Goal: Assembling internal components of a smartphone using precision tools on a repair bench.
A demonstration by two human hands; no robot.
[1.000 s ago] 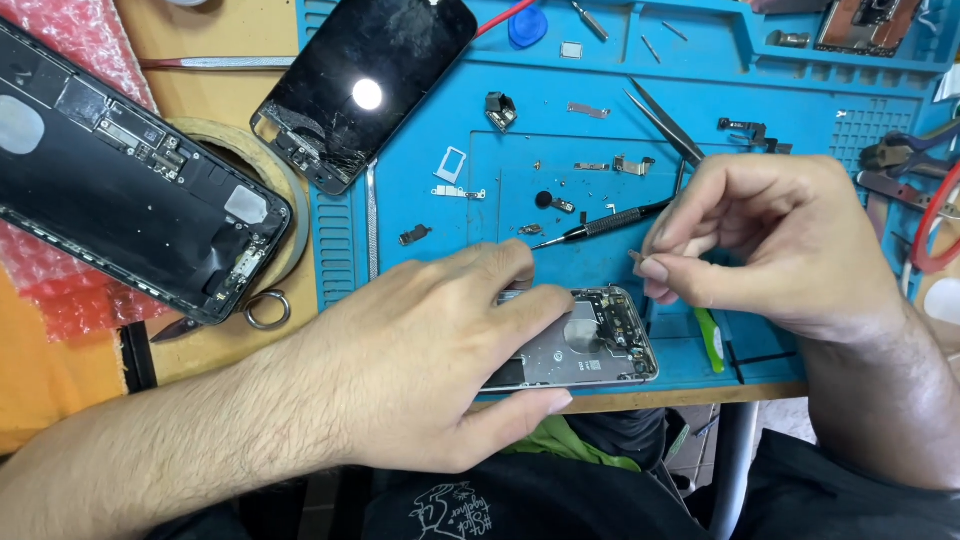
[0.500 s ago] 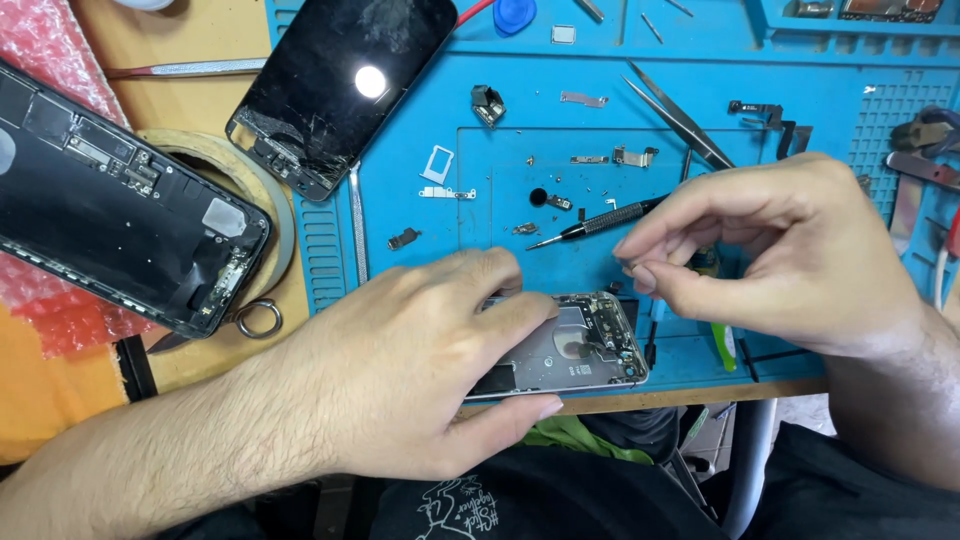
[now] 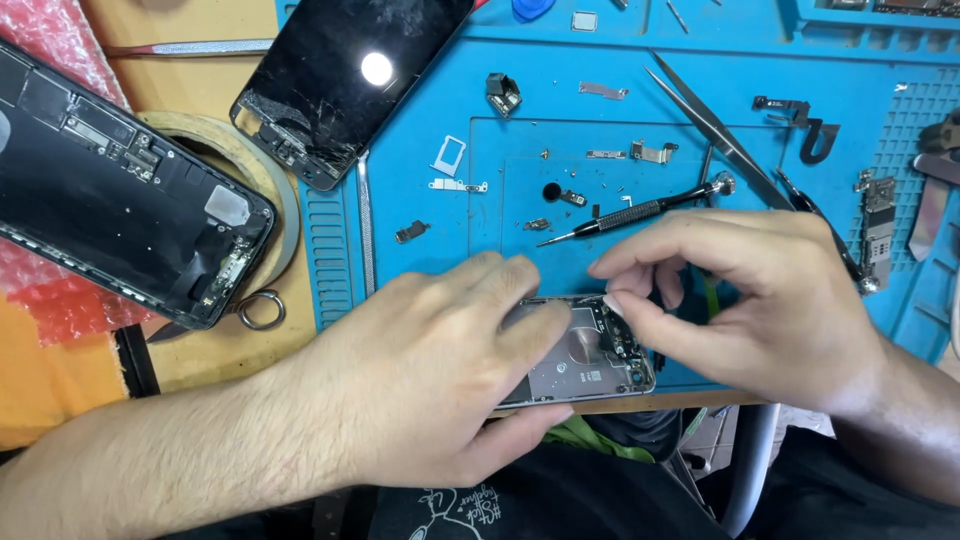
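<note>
Two bare hands work on an opened grey metal phone shell (image 3: 585,360) at the near edge of the worktop.

The left hand (image 3: 440,375) lies flat over the shell, pinning it down with fingers spread and thumb under the edge; the right hand (image 3: 745,300) pinches thumb and forefinger narrowly over the shell's exposed circuitry — what they hold is too small to tell. Beyond lies a ribbed blue silicone repair mat (image 3: 450,100), strewn with tiny screws and brackets — a slim black screwdriver (image 3: 640,212), steel tweezers (image 3: 715,130), a cracked glossy black screen (image 3: 350,75), and a gutted black phone housing (image 3: 120,190) on a tape roll.
</note>
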